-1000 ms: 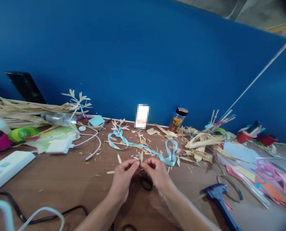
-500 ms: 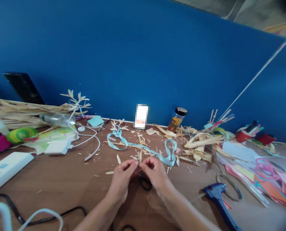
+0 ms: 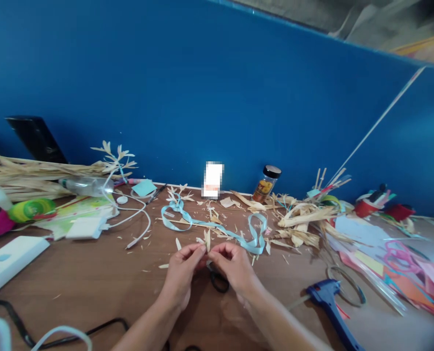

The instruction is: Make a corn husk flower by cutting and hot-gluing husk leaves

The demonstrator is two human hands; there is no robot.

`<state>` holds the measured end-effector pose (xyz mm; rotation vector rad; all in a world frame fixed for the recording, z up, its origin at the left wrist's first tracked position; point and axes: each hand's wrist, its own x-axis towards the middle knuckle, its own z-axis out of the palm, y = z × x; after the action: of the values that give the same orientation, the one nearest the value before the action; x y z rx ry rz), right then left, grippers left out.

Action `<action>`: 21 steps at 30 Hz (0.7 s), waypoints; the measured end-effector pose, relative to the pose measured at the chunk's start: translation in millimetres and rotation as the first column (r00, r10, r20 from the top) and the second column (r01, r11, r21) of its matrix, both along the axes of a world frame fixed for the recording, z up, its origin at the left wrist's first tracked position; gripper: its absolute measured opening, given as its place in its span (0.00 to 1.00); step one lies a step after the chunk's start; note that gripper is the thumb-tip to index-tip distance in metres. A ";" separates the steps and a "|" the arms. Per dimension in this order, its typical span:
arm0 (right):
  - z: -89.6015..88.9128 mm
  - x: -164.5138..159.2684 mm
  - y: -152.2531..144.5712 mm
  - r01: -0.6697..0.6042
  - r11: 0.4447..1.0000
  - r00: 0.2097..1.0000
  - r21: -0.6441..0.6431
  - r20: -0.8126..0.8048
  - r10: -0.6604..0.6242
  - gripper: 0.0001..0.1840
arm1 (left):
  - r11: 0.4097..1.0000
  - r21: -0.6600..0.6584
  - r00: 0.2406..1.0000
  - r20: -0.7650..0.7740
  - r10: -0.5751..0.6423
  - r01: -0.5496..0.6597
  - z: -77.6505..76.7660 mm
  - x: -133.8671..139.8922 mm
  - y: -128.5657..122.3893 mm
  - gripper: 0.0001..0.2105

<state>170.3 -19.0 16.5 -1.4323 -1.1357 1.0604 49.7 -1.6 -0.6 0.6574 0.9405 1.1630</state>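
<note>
My left hand (image 3: pixel 184 270) and my right hand (image 3: pixel 235 268) meet over the middle of the brown table, fingertips almost touching. Between them stands a small bunch of pale dried husk petals (image 3: pixel 207 239), pinched at its base and pointing up. Both hands are closed on it; the fingers hide its lower end. Just beneath the hands, partly covered, lies the black handle loop of what look like scissors (image 3: pixel 220 282). Beyond them a light blue ribbon (image 3: pixel 217 226) winds across the table, with a husk flower (image 3: pixel 178 192) at its left end. Husk scraps are strewn around.
A blue glue gun (image 3: pixel 325 292) lies at the right, near coloured paper and pink scissors (image 3: pixel 400 256). Dried husks (image 3: pixel 305 214) and a black-lidded jar (image 3: pixel 266 183) are at the back right. On the left are a white power strip (image 3: pixel 12 263), cables and a clear bottle (image 3: pixel 85 186).
The view has shifted slightly. The hands stay together at the same place, with the husk petals showing a little more spread above the fingertips.
</note>
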 end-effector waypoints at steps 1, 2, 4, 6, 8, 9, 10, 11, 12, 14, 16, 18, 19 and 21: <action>1.4 1.1 0.2 0.008 1.000 1.000 0.006 -0.002 -0.008 0.08 | 1.000 -0.011 1.000 0.000 0.001 -0.001 0.7 0.0 -0.1 0.09; 3.1 2.2 0.4 0.017 1.000 1.000 0.013 -0.002 -0.017 0.08 | 1.000 -0.022 1.000 -0.001 0.001 -0.001 1.5 0.1 -0.3 0.09; 6.7 4.0 0.7 0.029 0.999 1.000 0.027 -0.005 -0.029 0.07 | 0.999 -0.036 1.000 -0.004 -0.005 0.005 3.2 0.5 -1.2 0.09; 8.8 4.7 1.0 0.023 0.999 1.000 0.028 -0.013 -0.023 0.06 | 0.999 -0.046 1.000 -0.005 -0.017 0.017 4.7 1.0 -2.5 0.09; 8.4 4.0 1.2 0.008 1.000 1.000 0.016 -0.029 -0.007 0.05 | 0.998 -0.049 0.999 0.008 -0.032 0.032 5.7 1.5 -3.7 0.08; 7.5 3.3 1.3 0.002 1.000 0.999 0.009 -0.039 -0.002 0.06 | 0.998 -0.050 0.999 0.017 -0.037 0.038 6.1 1.9 -4.2 0.08; 6.2 2.4 1.4 -0.003 1.000 0.999 0.003 -0.048 0.003 0.06 | 0.998 -0.051 0.999 0.028 -0.040 0.041 6.4 2.2 -4.5 0.08; 4.9 1.5 1.4 -0.006 1.000 0.998 -0.001 -0.057 0.005 0.06 | 0.998 -0.047 0.998 0.039 -0.043 0.045 6.5 2.7 -4.7 0.08; 3.7 0.7 1.3 -0.006 1.000 0.998 -0.004 -0.065 0.006 0.06 | 0.998 -0.039 0.998 0.051 -0.049 0.051 6.5 3.1 -4.8 0.08; 2.2 -0.4 0.8 -0.004 1.000 0.997 -0.008 -0.079 0.003 0.06 | 0.997 -0.013 0.993 0.086 -0.074 0.076 5.9 3.6 -4.7 0.08; 1.9 -0.6 0.2 -0.003 1.000 0.996 -0.015 -0.087 0.002 0.06 | 0.995 0.006 0.986 0.128 -0.103 0.103 4.5 3.7 -4.2 0.08; 2.6 0.2 -0.1 -0.009 1.000 0.995 -0.023 -0.095 0.007 0.06 | 0.993 0.000 0.981 0.154 -0.116 0.118 2.9 3.4 -3.6 0.07; 3.3 0.7 0.0 -0.014 1.000 0.995 -0.027 -0.098 0.012 0.05 | 0.993 -0.006 0.981 0.157 -0.115 0.118 2.3 3.1 -3.4 0.07; 5.2 1.6 0.5 -0.022 0.999 0.994 -0.034 -0.106 0.018 0.05 | 0.994 -0.004 0.984 0.143 -0.106 0.108 1.6 2.9 -3.1 0.07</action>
<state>171.9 -18.5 21.6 -1.3784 -1.0618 1.1618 52.6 -4.7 0.9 0.6001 0.7810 1.0934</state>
